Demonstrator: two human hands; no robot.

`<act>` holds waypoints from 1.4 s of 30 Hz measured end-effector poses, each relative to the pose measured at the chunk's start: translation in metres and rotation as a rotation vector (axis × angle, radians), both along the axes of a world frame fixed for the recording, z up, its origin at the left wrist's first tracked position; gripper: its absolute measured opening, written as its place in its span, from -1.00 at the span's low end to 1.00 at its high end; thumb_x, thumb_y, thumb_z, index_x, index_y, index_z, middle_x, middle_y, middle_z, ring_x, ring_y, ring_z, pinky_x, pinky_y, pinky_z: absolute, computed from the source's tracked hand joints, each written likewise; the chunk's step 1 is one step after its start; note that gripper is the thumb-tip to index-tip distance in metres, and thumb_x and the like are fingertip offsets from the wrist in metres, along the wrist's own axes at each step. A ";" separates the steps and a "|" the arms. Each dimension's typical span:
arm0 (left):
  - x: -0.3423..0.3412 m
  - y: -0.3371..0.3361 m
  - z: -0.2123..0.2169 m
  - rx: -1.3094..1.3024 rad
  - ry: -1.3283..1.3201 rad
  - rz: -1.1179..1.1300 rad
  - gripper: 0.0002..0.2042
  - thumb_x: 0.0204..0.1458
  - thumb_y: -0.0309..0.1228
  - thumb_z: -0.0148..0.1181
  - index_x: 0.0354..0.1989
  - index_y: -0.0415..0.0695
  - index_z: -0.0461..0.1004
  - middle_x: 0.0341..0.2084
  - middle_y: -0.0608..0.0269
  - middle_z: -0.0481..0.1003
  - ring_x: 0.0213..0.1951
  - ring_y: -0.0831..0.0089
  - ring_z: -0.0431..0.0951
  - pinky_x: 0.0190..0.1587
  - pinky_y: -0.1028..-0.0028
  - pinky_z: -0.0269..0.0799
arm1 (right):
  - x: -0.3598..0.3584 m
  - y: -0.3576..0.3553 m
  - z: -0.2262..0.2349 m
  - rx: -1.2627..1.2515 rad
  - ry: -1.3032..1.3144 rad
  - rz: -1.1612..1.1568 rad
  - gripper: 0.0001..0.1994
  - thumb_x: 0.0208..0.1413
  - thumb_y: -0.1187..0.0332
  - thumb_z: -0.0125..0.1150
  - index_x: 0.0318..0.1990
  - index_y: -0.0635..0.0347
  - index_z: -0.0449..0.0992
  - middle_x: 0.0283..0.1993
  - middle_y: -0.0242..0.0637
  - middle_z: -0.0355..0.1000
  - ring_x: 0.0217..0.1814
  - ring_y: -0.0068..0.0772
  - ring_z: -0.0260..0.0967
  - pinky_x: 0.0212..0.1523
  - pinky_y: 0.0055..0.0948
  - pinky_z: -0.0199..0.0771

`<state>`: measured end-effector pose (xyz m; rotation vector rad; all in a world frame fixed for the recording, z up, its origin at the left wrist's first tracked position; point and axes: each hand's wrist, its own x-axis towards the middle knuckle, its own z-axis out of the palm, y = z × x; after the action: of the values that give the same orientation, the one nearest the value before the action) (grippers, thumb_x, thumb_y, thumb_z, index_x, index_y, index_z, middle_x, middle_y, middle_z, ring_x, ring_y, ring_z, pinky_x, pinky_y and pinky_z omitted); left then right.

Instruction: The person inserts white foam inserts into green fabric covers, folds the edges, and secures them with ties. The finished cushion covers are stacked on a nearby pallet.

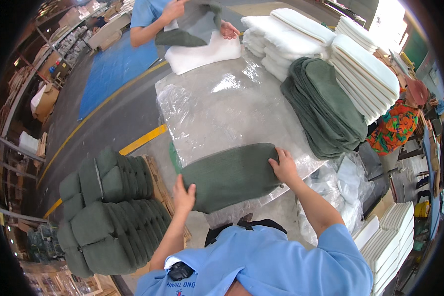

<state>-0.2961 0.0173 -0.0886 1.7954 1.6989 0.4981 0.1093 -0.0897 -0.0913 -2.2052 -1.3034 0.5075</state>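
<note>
A long dark green fabric-covered cushion (232,173) lies across the near end of the plastic-covered table (227,113). At its left end, my left hand (184,195) grips the edge, thumb on the fabric. My right hand (284,168) holds the right end, fingers over the upper corner. Whether foam fills the cover cannot be seen. To the right of the cushion is a thick pile of dark green fabric covers (325,108). White foam pads (365,74) are stacked behind that pile.
Across the table, a co-worker's hands (227,30) handle a green cover over a white pad (204,55). Bundled green cushions (116,212) stand on a pallet at left. Crumpled clear plastic (335,192) and stacked white pads (389,241) are at right. Another person (394,126) is beyond.
</note>
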 end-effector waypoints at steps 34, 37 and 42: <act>-0.042 -0.068 -0.013 -0.591 -0.855 0.431 -0.45 0.32 -0.07 0.20 0.35 -0.18 0.40 0.23 0.16 0.48 0.17 0.34 0.50 0.12 0.23 0.48 | 0.000 0.037 0.000 0.024 0.175 0.019 -0.53 0.30 0.26 0.27 0.31 0.19 0.47 0.33 0.00 0.44 0.35 -0.04 0.41 0.35 -0.21 0.37; -0.043 -0.046 0.016 -0.565 -0.825 0.379 -0.44 0.41 0.06 0.01 0.40 -0.06 0.39 0.16 0.21 0.54 0.07 0.46 0.55 -0.04 0.35 0.54 | 0.017 0.044 -0.010 -0.038 0.420 0.020 -0.46 0.36 0.16 0.24 0.39 0.21 0.42 0.33 -0.07 0.47 0.34 -0.22 0.42 0.34 -0.29 0.36; -0.023 -0.026 0.107 -0.401 -0.870 0.113 -0.48 0.46 0.02 -0.08 0.40 -0.03 0.39 -0.02 0.11 0.62 -0.13 0.37 0.64 -0.12 0.35 0.61 | 0.055 0.041 0.011 -0.411 0.766 0.043 -0.52 0.37 0.09 0.25 0.26 0.26 0.55 0.16 -0.18 0.59 0.14 -0.36 0.53 0.17 -0.36 0.50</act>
<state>-0.3187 -0.0086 0.0181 0.9696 1.1637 0.7771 0.1640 -0.0489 -0.0805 -1.9369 -0.8683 1.5622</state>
